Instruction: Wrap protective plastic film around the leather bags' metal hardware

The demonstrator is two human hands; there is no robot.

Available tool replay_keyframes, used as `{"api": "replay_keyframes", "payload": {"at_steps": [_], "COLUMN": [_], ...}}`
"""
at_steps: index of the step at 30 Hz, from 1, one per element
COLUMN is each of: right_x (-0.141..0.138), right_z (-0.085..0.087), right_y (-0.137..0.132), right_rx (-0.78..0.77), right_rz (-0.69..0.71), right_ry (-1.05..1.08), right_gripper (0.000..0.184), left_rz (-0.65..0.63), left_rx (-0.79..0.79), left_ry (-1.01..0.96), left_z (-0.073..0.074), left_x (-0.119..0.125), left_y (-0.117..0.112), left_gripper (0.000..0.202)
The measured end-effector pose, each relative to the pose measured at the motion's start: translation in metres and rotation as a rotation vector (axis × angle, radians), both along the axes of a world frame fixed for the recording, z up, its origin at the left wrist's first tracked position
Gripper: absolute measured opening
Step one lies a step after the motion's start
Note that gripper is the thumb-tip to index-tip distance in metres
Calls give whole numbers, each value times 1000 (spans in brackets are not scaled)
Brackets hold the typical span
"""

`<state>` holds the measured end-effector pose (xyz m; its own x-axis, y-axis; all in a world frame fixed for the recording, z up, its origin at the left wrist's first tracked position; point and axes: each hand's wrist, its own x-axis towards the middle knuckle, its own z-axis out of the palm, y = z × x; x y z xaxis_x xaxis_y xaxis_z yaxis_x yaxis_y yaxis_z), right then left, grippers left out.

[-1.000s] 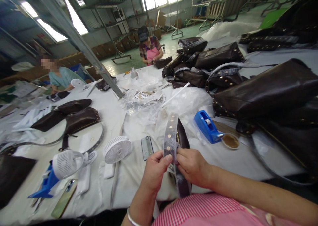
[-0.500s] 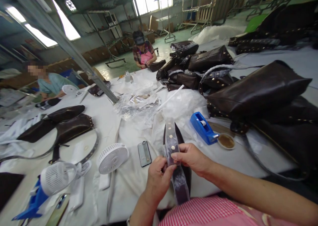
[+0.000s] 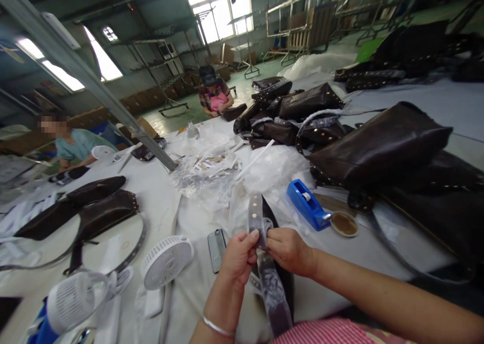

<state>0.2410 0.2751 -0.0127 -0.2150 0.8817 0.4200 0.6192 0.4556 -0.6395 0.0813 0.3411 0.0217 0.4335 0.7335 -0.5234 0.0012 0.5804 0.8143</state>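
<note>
A dark studded bag strap [image 3: 254, 214], wrapped in clear plastic film, runs towards me over a dark brown bag [image 3: 288, 282]. My left hand [image 3: 238, 257] is closed on the strap's left side, its thumb pressed on top near a stud. At the right edge, my right hand [image 3: 290, 249] pinches the strap and its film with curled fingers; the fingertips are partly hidden. Below the hands, the film-covered lower strap [image 3: 273, 288] comes down towards my lap. A phone [image 3: 217, 250] lies just left of my left hand.
A blue tape dispenser [image 3: 307, 204] and a round dish [image 3: 343, 224] lie to the right, before a large brown bag [image 3: 381, 145]. White fans [image 3: 168, 262] stand left. Loose plastic [image 3: 270, 167] spreads ahead. Two people work across the table, one in a pink apron [image 3: 219, 102].
My left thumb has moved up onto the strap's face. My right hand has shifted from the strap's front to its right edge, fingers curled in. The whole view has tilted upward slightly.
</note>
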Motion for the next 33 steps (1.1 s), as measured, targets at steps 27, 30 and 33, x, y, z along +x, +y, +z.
{"api": "replay_keyframes", "payload": {"at_steps": [27,30,33], "right_x": [26,26,19], "right_z": [-3,-3,-9], "right_y": [47,51,54], "right_rx": [-584,-946,-1221], "right_rz": [-43,-23,-82], "right_ry": [530,861,1143], "right_gripper": [28,46,47], "left_rz": [141,156,194], "left_rx": [-103,5,183], "left_ry": [40,100,181], "left_z": [-32,-25,-17], "left_x": [23,28,33], "left_y": [18,12,1], "left_gripper": [55,50,41]}}
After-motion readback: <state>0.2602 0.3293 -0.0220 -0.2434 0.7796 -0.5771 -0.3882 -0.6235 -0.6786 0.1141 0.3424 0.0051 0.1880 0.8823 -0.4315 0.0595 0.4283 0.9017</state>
